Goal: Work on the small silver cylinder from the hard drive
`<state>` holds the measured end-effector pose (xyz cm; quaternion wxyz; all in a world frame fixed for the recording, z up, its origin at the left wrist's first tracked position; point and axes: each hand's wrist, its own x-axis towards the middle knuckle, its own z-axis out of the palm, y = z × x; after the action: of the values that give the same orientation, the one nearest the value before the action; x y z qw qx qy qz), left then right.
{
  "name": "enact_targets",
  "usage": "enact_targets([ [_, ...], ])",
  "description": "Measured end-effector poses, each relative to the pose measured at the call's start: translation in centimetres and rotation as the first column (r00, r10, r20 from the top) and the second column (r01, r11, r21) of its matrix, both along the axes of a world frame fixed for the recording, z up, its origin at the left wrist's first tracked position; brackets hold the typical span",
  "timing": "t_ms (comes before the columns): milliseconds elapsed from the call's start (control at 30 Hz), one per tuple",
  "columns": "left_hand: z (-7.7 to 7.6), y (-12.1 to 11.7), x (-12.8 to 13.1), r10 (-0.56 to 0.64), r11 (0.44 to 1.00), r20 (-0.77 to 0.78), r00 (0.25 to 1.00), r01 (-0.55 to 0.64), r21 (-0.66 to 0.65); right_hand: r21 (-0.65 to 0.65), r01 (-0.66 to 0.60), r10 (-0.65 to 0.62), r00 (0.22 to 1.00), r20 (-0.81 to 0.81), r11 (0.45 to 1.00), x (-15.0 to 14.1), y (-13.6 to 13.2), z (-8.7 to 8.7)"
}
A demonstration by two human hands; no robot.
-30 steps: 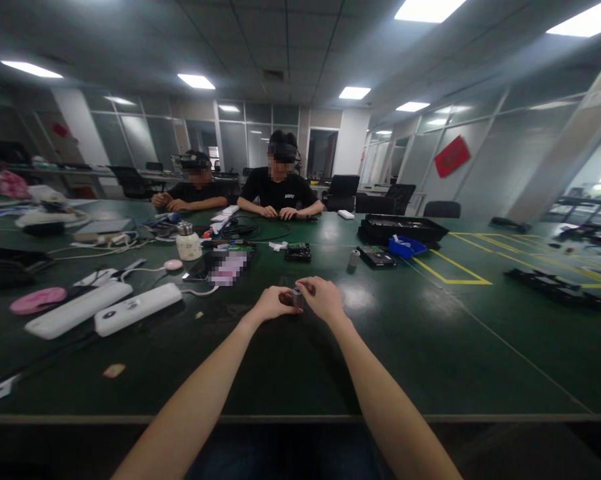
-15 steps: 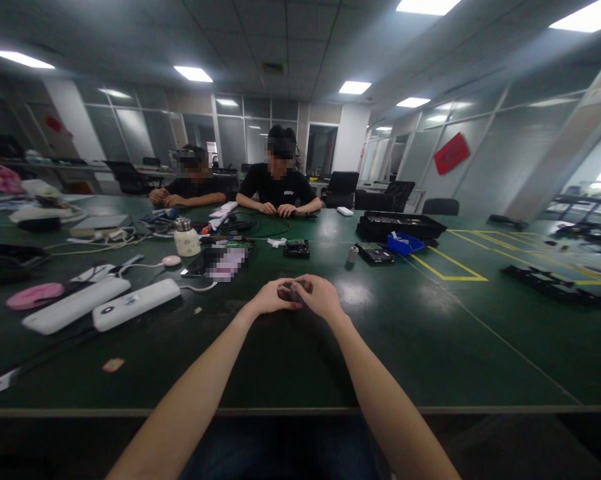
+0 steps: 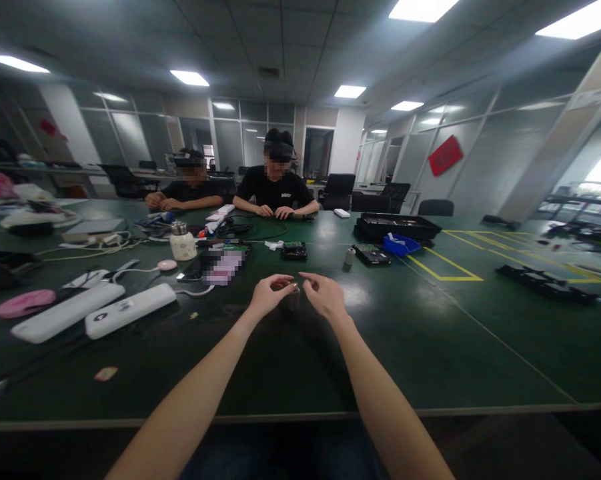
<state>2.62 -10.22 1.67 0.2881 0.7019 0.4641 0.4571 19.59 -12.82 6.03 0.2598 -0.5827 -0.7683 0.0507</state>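
Note:
A small grey cylinder [image 3: 293,297] stands upright on the green table [image 3: 430,347] between my two hands. My left hand [image 3: 267,294] curls round its left side, with the fingertips pinched at its top. My right hand [image 3: 323,296] hovers just to its right with the fingers loosely apart and holds nothing. A second small grey cylinder [image 3: 349,257] stands further back on the table.
Two long white power strips [image 3: 130,309] and a pink disc [image 3: 24,302] lie to the left. A white jar [image 3: 183,242], circuit boards [image 3: 295,251], a blue bin [image 3: 401,245] and black trays [image 3: 395,227] sit beyond. Two other people sit at the far side.
Both hands were closed together round the cylinder. Now my right hand has come off it and spread, and the cylinder shows between the hands.

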Motion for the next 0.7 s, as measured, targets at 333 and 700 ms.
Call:
enact_targets([
  [333,0.6,0.0,-0.7,0.282,0.954,-0.233,0.931,-0.246,0.17,-0.068,0.065,-0.065,0.998,-0.008,0.996,-0.2,0.1,-0.4],
  [700,-1.9,1.7,-3.8,0.512,0.841,-0.407,0.756,-0.538,0.058,-0.122,0.062,-0.061,0.998,0.01,0.991,-0.2,0.0,-0.5],
])
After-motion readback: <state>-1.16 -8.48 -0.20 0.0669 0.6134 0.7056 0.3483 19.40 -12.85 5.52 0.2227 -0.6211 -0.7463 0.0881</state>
